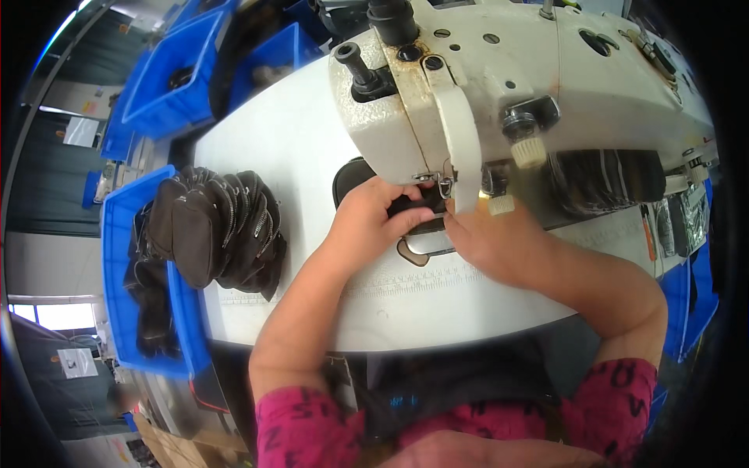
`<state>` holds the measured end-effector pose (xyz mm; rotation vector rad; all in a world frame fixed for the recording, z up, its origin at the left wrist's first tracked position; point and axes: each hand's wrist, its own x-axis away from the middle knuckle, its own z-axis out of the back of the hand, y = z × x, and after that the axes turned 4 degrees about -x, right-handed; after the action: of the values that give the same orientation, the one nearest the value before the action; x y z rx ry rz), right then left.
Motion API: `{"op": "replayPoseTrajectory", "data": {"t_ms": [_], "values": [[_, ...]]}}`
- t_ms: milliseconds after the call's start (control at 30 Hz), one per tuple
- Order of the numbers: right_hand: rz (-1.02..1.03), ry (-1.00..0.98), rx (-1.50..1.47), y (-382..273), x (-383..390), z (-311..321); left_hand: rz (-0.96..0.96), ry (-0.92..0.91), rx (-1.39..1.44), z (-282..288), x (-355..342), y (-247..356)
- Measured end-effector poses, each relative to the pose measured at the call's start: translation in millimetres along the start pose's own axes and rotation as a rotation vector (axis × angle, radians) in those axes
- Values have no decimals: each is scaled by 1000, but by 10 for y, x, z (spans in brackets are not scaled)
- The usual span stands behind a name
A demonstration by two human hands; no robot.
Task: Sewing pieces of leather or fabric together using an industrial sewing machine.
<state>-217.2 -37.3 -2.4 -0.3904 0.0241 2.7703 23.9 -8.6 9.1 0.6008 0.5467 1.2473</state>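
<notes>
A white industrial sewing machine (382, 132) stands over the pale table, its needle area just beyond my hands. A dark fabric pouch piece (353, 173) lies under the machine head, partly covered by my fingers. My left hand (370, 218) is closed on its near side, thumb and fingers pinching the fabric left of the presser foot (445, 186). My right hand (495, 242) meets it from the right, fingertips closed at the fabric's near edge; the machine's white lever (462, 140) hides part of these fingers.
At the left, a pile of dark zippered pouches (199, 234) leans over a blue bin (181, 312) holding more. Further blue bins (175, 74) stand at the back left. A stack of dark fabric pieces (605, 181) lies under the machine arm, with an orange-handled tool (648, 232) near it.
</notes>
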Motion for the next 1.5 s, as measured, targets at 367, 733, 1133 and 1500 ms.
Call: {"op": "replayPoseTrajectory", "data": {"t_ms": [367, 733, 1133, 1500], "values": [[-3, 255, 313, 252, -149, -495, 254, 121, 252, -153, -26, 134], [-21, 263, 185, 257, -56, -330, -312, 382, -401, -168, 102, 130], [-139, 334, 110, 204, -145, -351, -221, 401, -353, -339, 42, 138], [-91, 352, 29, 228, -143, -385, -197, 394, -445, -351, -22, 87]]}}
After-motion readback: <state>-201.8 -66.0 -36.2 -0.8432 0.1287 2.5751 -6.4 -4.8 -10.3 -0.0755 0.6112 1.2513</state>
